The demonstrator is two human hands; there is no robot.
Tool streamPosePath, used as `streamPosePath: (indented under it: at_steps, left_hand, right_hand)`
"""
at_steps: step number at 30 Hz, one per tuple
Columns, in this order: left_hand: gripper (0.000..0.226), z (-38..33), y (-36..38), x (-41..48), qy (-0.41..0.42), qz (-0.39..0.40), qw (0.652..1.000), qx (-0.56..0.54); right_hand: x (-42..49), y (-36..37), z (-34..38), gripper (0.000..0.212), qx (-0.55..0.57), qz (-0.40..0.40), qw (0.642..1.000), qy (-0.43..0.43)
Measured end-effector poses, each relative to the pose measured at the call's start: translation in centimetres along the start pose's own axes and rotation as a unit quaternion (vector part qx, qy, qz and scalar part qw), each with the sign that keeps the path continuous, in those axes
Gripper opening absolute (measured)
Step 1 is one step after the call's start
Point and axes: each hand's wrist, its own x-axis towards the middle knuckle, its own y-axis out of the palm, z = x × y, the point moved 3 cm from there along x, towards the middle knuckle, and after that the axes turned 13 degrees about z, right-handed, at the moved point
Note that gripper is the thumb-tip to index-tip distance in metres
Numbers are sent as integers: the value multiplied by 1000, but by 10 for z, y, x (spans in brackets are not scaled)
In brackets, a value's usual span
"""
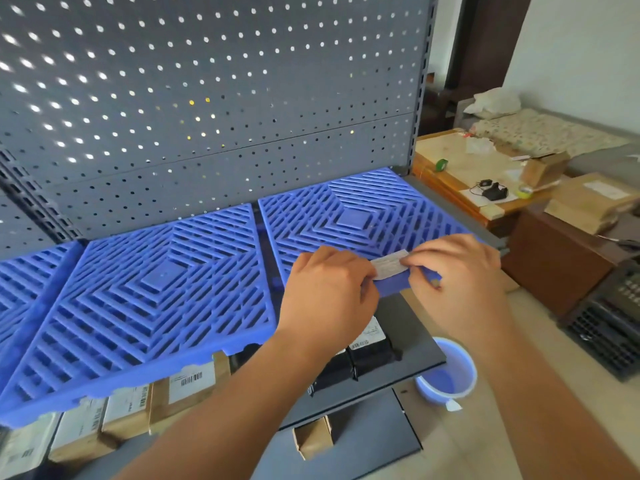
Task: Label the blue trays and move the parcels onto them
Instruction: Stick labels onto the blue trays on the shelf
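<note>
Blue slatted trays lie side by side on a grey shelf: a middle tray, a right tray and a partly seen left tray. A small white label sits on the front edge of the right tray. My left hand pinches its left end and my right hand pinches its right end. Cardboard parcels with barcode labels lie on the shelf below the middle tray, and black parcels lie under my left hand.
A grey pegboard backs the shelf. A blue roll of tape sits on the floor at the right, a small open carton below. More boxes and a wooden table stand at the right.
</note>
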Motion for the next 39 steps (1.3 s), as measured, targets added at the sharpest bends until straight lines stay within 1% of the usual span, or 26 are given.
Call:
streamPosePath:
  at_steps: [3, 7, 15, 20, 27, 33, 39]
  left_hand:
    - [12, 0, 0, 0, -2, 5, 1000, -9]
    - [14, 1, 2, 1, -3, 11, 1000, 2]
    - [9, -1, 0, 1, -6, 3, 1000, -5]
    - [12, 7, -13, -8, -17, -15, 1000, -8]
    - [15, 43, -46, -36, -72, -35, 997, 5]
    - [16, 91, -80, -77, -131, -54, 989, 44]
    - [20, 150, -124, -137, -191, -75, 977, 52]
  right_hand:
    - [-3, 0, 0, 28, 13, 8, 1000, 17]
    - [-5, 1, 1, 28, 32, 5, 999, 27]
    - [-8, -5, 8, 19, 40, -1, 998, 40]
    - [-3, -9, 30, 24, 64, -2, 998, 12]
    - [13, 5, 86, 15, 86, 17, 994, -64]
    - [25, 33, 155, 26, 114, 67, 985, -106]
    - [27, 60, 245, 30, 149, 126, 970, -146]
